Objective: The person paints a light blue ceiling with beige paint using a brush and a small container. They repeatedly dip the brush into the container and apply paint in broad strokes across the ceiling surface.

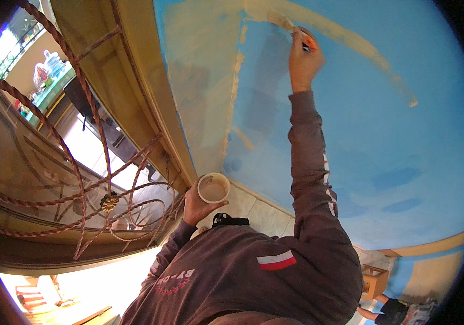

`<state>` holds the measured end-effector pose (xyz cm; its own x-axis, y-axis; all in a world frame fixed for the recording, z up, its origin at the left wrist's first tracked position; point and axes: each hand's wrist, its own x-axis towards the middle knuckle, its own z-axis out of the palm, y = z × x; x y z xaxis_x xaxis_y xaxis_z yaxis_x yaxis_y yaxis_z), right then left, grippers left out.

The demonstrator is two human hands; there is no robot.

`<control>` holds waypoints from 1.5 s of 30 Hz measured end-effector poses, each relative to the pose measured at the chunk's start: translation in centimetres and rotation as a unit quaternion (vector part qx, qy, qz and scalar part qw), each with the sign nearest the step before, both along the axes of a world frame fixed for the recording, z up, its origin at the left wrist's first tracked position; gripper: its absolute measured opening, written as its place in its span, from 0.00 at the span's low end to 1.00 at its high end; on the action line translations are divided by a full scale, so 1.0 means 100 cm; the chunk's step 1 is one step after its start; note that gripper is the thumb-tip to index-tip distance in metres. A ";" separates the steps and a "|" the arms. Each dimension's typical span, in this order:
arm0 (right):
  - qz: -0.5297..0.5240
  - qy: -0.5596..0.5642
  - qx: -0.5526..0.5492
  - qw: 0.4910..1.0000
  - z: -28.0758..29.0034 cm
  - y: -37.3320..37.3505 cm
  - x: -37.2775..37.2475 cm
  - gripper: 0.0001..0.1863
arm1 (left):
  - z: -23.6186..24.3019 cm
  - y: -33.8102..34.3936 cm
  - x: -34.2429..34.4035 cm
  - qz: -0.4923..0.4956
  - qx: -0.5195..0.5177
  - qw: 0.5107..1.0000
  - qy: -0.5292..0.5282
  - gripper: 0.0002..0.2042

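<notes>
My right hand (303,60) is raised against a blue wall (383,135) and grips a paintbrush (288,26) with an orange handle. The bristles touch the wall at the end of a long beige stroke (362,46). A broad beige patch (199,70) covers the wall to the left of the brush. My left hand (194,205) holds a small round cup (213,188) of beige paint lower down, close to my chest. Both arms are in a dark grey-brown sweatshirt (253,271).
A twisted wrought-iron grille (96,179) and a yellow-brown frame (134,81) fill the left side. Pale tiles (259,208) run under the blue wall. At the lower right stand a small wooden stool (375,279) and another person (391,310).
</notes>
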<state>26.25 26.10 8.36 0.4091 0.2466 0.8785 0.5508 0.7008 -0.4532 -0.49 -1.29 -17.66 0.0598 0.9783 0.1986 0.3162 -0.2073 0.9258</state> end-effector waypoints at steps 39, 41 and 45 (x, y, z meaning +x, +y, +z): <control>0.113 -0.003 0.067 0.991 0.025 -0.013 -0.005 0.10 | 0.002 0.006 0.013 -0.044 0.030 0.999 -0.002 0.46; 0.086 -0.024 0.075 0.993 0.027 0.010 -0.013 0.11 | 0.003 0.002 0.011 -0.040 0.004 0.998 -0.038 0.44; 0.072 -0.037 0.074 0.994 0.032 0.029 -0.028 0.11 | -0.004 -0.001 0.004 -0.017 0.017 0.999 -0.026 0.45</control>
<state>23.47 28.97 11.52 0.3110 0.1643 0.9361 0.4686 0.8304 -0.3014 -0.07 -1.39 -18.11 0.0810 0.9685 0.2355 0.2600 -0.2486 0.9331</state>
